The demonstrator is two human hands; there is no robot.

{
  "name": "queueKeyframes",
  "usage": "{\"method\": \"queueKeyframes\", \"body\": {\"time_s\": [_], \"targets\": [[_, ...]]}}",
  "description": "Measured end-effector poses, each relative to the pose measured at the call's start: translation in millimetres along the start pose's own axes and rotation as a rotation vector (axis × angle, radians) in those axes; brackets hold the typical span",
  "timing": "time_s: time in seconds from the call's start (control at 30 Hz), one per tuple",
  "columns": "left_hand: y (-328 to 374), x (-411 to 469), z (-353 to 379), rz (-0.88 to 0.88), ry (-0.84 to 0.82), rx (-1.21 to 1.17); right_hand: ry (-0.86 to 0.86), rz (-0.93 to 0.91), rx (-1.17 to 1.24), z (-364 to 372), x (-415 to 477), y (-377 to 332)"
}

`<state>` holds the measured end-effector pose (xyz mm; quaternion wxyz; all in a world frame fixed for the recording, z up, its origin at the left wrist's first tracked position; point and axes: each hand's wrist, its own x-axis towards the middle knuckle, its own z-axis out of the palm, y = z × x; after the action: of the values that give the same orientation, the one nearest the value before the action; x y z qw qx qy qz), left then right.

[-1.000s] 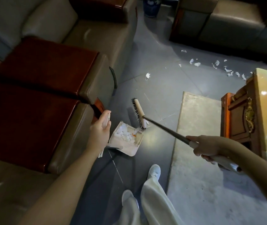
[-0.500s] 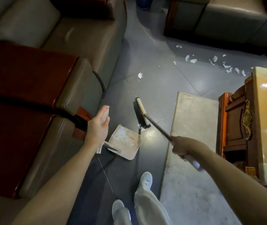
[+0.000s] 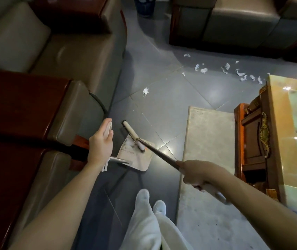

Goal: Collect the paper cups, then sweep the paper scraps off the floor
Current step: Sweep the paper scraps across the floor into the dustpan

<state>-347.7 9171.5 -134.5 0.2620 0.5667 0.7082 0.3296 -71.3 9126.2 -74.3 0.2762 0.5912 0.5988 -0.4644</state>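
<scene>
while curled fingers of left hand [image 3: 100, 144] and right hand [image 3: 196, 173] gripped dustpan [image 3: 135, 160] and broom [image 3: 162, 154], torn white paper scraps [image 3: 204, 70] lay scattered.

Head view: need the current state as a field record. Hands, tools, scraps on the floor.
left: left hand grips upright handle of dustpan
right: right hand grips broom by its handle
broom head: partly over the dustpan's front edge
near floor: lone scrap ahead of the broom
far floor: scrap cluster between far sofa and coffee table
cups: none in view
</scene>
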Motion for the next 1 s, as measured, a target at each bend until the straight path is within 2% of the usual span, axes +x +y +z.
{"method": "queueKeyframes", "body": {"time_s": [0.27,0.63,1.0], "targets": [[22,87,4,-0.009,0.049,-0.034,0.106,-0.012,0.09,-114,44,-5],[31,233,22,-0.101,-0.003,-0.009,0.247,0.012,0.227,-264,137,-3],[23,332,38,-0.261,0.031,0.053,0.197,0.107,0.205,-410,240,-22]]}}
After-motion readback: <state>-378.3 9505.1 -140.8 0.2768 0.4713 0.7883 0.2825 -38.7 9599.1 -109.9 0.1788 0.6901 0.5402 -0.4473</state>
